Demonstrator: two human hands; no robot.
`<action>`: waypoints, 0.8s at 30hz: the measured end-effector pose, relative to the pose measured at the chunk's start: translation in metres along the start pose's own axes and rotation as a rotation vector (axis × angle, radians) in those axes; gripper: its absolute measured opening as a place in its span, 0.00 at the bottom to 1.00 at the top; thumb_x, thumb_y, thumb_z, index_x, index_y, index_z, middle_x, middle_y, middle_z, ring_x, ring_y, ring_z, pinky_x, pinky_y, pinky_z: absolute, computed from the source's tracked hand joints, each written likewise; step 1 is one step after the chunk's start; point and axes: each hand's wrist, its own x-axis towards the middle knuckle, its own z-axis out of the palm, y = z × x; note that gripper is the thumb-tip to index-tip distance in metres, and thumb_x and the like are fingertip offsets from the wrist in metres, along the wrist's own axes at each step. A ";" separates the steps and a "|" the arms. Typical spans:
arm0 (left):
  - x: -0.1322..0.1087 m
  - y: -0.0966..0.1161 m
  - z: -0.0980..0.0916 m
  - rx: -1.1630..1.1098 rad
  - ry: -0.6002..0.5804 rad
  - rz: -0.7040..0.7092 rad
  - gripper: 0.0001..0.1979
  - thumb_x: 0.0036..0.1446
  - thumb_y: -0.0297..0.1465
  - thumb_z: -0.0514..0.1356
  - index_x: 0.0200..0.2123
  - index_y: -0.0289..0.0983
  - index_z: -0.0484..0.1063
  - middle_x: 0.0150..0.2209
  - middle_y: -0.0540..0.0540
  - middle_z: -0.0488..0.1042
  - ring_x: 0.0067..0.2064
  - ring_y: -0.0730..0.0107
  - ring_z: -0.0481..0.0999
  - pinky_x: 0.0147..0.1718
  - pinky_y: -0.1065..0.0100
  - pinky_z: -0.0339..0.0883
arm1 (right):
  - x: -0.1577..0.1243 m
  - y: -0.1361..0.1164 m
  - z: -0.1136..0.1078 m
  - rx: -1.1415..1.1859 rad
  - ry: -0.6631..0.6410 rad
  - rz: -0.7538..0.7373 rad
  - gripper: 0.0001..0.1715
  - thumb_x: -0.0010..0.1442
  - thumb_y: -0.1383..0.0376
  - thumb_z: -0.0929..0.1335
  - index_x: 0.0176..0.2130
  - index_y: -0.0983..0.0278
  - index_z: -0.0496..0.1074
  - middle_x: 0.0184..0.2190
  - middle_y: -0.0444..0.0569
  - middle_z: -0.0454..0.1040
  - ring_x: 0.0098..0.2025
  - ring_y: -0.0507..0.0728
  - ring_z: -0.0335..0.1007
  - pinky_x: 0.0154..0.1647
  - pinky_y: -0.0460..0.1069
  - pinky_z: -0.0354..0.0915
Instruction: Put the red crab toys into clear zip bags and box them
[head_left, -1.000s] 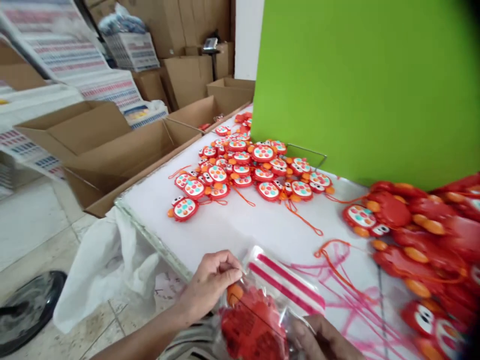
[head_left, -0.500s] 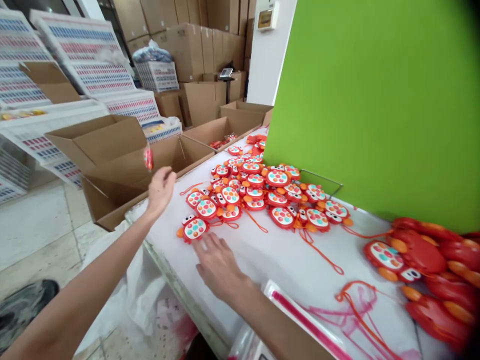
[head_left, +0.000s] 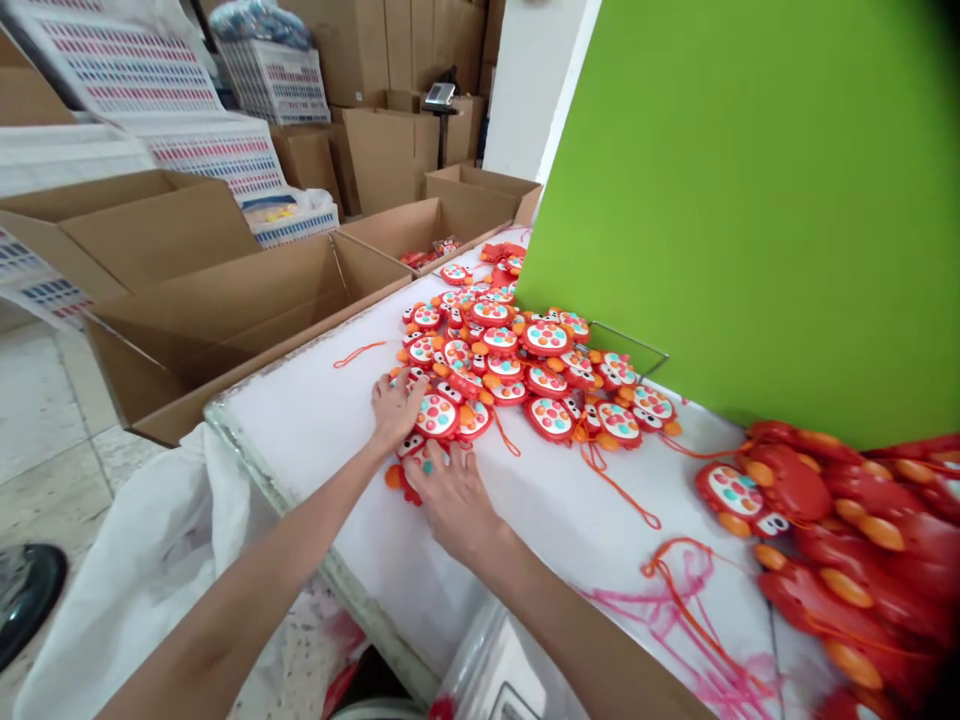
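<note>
Near crab toy (head_left: 395,478): red with orange claws, lying flat, mostly covered by the right hand (head_left: 450,495); one white eye peeks out.
Second crab toy (head_left: 438,414): red shell, white face dotted teal, orange and pink; flat, face up, touching the left hand (head_left: 396,405), just behind the near one.

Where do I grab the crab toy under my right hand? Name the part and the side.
Take the crab toy by the rim of its round red body, not the orange claw sticking out at its left. Come from the near, table-edge side: it lies flat at the front of the pile, other toys crowd its far side, and bare table lies before it.
</note>
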 end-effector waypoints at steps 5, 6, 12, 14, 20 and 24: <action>-0.022 0.027 0.010 -0.094 0.037 0.065 0.24 0.62 0.38 0.46 0.58 0.34 0.60 0.59 0.34 0.61 0.64 0.47 0.52 0.59 0.44 0.46 | -0.036 0.019 0.001 0.129 0.025 0.038 0.35 0.47 0.78 0.65 0.55 0.64 0.63 0.59 0.64 0.59 0.59 0.75 0.52 0.53 0.68 0.56; -0.029 0.030 0.005 -0.114 0.039 0.091 0.24 0.62 0.38 0.46 0.58 0.33 0.59 0.59 0.32 0.61 0.63 0.46 0.53 0.58 0.43 0.47 | -0.044 0.025 0.000 0.177 0.046 0.046 0.36 0.46 0.78 0.66 0.54 0.63 0.64 0.58 0.63 0.60 0.59 0.74 0.53 0.54 0.68 0.54; -0.139 0.035 -0.038 -0.226 -0.088 0.492 0.13 0.58 0.34 0.53 0.45 0.39 0.70 0.51 0.42 0.71 0.56 0.59 0.65 0.57 0.58 0.57 | -0.095 0.084 -0.006 0.606 0.292 0.270 0.33 0.44 0.72 0.66 0.52 0.61 0.67 0.56 0.55 0.65 0.56 0.66 0.59 0.56 0.62 0.55; -0.190 0.041 -0.038 -0.227 -0.275 0.777 0.10 0.60 0.32 0.52 0.39 0.38 0.72 0.47 0.44 0.74 0.55 0.61 0.66 0.57 0.61 0.57 | -0.109 0.101 -0.009 0.787 0.414 0.409 0.33 0.45 0.66 0.66 0.53 0.61 0.65 0.52 0.54 0.68 0.52 0.65 0.64 0.53 0.62 0.59; -0.271 0.062 -0.007 0.145 -0.525 1.023 0.14 0.62 0.33 0.53 0.48 0.33 0.66 0.54 0.37 0.67 0.55 0.54 0.64 0.53 0.56 0.59 | -0.164 0.094 -0.025 1.307 0.638 0.640 0.25 0.53 0.56 0.58 0.48 0.59 0.67 0.39 0.52 0.76 0.38 0.63 0.74 0.36 0.62 0.69; -0.272 0.062 0.006 0.157 -0.467 1.033 0.12 0.61 0.29 0.53 0.48 0.35 0.65 0.49 0.41 0.69 0.49 0.59 0.67 0.47 0.61 0.62 | -0.210 0.058 -0.019 1.832 0.810 0.770 0.17 0.47 0.61 0.66 0.40 0.58 0.72 0.35 0.49 0.78 0.39 0.62 0.75 0.41 0.62 0.70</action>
